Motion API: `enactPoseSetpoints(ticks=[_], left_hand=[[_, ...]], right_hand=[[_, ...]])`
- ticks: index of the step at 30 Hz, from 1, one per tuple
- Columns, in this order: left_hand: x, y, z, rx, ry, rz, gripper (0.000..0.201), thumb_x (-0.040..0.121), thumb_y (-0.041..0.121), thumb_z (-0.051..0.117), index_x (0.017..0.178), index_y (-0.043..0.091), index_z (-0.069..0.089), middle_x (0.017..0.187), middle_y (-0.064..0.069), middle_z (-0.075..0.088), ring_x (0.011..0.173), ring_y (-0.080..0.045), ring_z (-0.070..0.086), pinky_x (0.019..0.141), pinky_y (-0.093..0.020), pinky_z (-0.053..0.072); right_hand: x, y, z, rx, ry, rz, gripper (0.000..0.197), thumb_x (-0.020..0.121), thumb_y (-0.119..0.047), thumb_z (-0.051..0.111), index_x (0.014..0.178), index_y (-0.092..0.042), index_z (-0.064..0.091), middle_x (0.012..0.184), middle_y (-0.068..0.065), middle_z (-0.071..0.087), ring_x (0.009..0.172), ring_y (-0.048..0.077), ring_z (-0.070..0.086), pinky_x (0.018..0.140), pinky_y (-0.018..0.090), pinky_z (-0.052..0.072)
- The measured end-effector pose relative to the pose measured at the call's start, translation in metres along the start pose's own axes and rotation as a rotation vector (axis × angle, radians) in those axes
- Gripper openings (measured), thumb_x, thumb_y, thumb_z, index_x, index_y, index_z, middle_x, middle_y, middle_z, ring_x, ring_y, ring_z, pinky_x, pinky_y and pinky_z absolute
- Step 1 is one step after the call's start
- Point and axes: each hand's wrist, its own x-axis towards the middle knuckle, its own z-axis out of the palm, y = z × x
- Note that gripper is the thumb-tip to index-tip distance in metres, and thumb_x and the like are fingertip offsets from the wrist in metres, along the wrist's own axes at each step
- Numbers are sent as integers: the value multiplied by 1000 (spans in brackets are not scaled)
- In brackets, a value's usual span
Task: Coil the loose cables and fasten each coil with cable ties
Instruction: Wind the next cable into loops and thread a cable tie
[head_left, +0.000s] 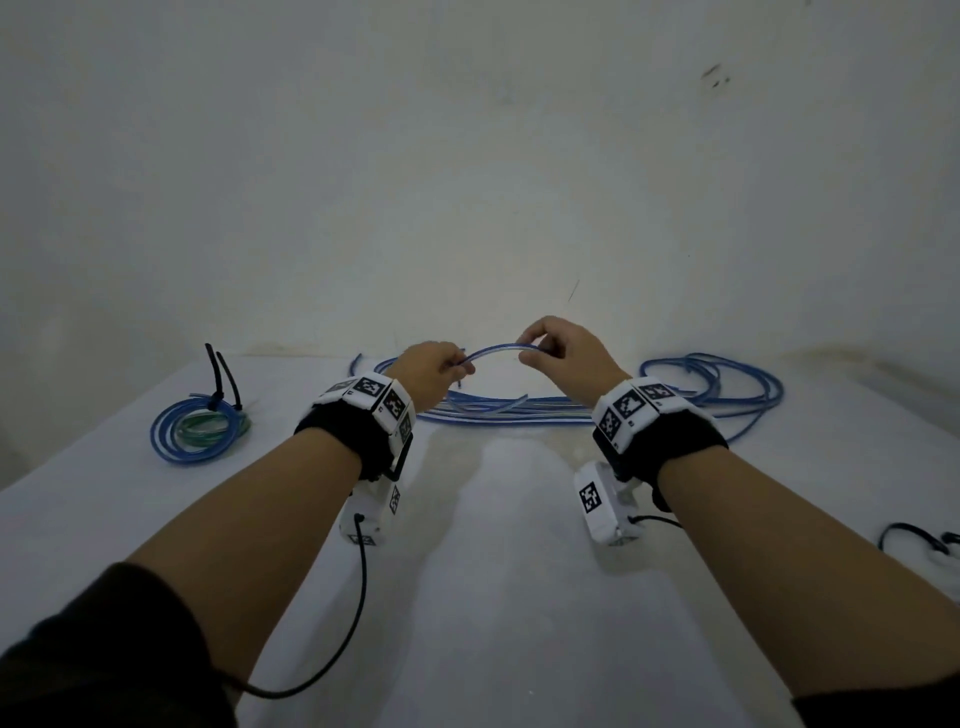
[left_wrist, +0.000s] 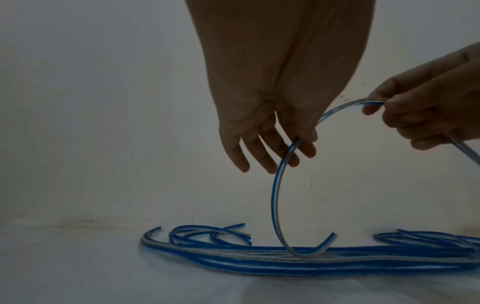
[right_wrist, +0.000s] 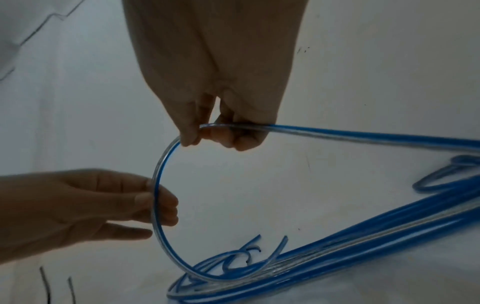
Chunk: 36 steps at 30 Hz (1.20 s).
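table (head_left: 493, 597): white top, runs to a pale wall (head_left: 467, 156) at the back; the landmark for all places below.
loose cables (head_left: 519, 408): blue and clear strands in a long flat bundle across the table's far middle, near the wall; cut ends curl up at the left end (left_wrist: 207, 234), more loops sprawl at the right end (head_left: 727, 384).
held cable (head_left: 493, 349): one blue-clear strand lifted off the table over the bundle, arched between both hands; from the left hand it curves down in a half-ring and its free end hooks up just over the bundle (left_wrist: 324, 244); past the right hand it runs off toward the right loops (right_wrist: 363, 133).
coil (head_left: 200, 428): finished ring of blue with some green, flat on the table's far left, well apart from the bundle; two black ties (head_left: 223, 379) stick up from its far side.
left hand (head_left: 428, 376): raised above the table's far middle, thumb and forefinger pinch the held cable (right_wrist: 145, 197), other fingers loosely spread.
right hand (head_left: 563, 358): same height, just right of the left hand, fingers curled, thumb and fingertips pinch the held cable (right_wrist: 207, 131).
wrist units (head_left: 374, 410): white blocks with black square markers on black straps, one per wrist, above the table's middle.
black item (head_left: 919, 540): looped, at the table's right edge, partly cut off; cannot tell what it is.
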Motion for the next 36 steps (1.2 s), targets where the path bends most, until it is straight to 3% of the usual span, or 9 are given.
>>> enactPoseSetpoints(ticks=[5,8,12,16,22,25,29,32,36], left_hand=[[-5,14,-8,-201,145,67,18,92,16,54,99,7,68,81,-5,65,65,-6,58,61,-6,40],[-8,21,-10,-301,155,101,16,93,17,54,99,9,67,82,-5,66,64,-9,59,70,-19,49],[-13,13,-5,-510,64,18,11,94,9,50,96,11,61,72,-3,61,61,-12,58,71,-30,52],[-20,4,-3,-621,-71,-31,19,96,7,44,84,12,58,70,-3,59,53,2,59,65,-19,53],[-32,7,-5,-686,-280,-49,17,97,10,44,89,16,57,92,0,68,77,2,67,77,-18,52],[-35,18,-10,-756,-262,-2,17,98,7,40,90,16,52,90,-4,66,78,-6,68,77,-22,52],[-32,33,-18,-897,-44,73,18,99,14,39,91,16,54,74,-4,58,67,-13,67,72,-32,56],[-25,38,-21,-943,116,92,21,100,16,38,99,16,59,67,-1,46,50,-8,51,58,-23,51],[-14,44,-20,-955,167,44,30,96,-2,34,122,2,51,72,0,41,56,-8,38,55,-17,37]], right_hand=[[-4,-12,8,-275,18,-290,23,88,-14,60,111,-10,61,92,8,55,77,14,51,76,21,40],[-2,-16,13,-264,142,-363,14,89,-8,55,99,-4,63,84,12,58,74,18,50,70,23,35],[2,-17,5,-101,341,-237,10,90,-2,50,92,-1,60,77,5,57,72,19,51,69,34,44],[3,-16,-4,32,433,-100,12,93,-3,45,95,-2,57,72,6,55,66,21,51,66,33,46],[7,-12,-14,210,545,112,14,96,-4,38,93,-9,51,65,0,52,65,23,52,66,34,48],[5,-12,-14,213,511,169,12,96,-3,36,92,-9,46,65,1,53,61,23,51,58,32,46],[-2,-13,-12,99,341,263,11,97,-7,38,90,-10,46,68,6,61,56,18,50,56,29,43],[-10,-13,-5,-9,180,315,12,97,-6,38,93,-10,48,86,15,65,55,12,49,50,23,37],[-13,-15,7,-205,-92,320,23,92,0,39,104,-11,55,100,15,57,80,25,50,58,28,40]])
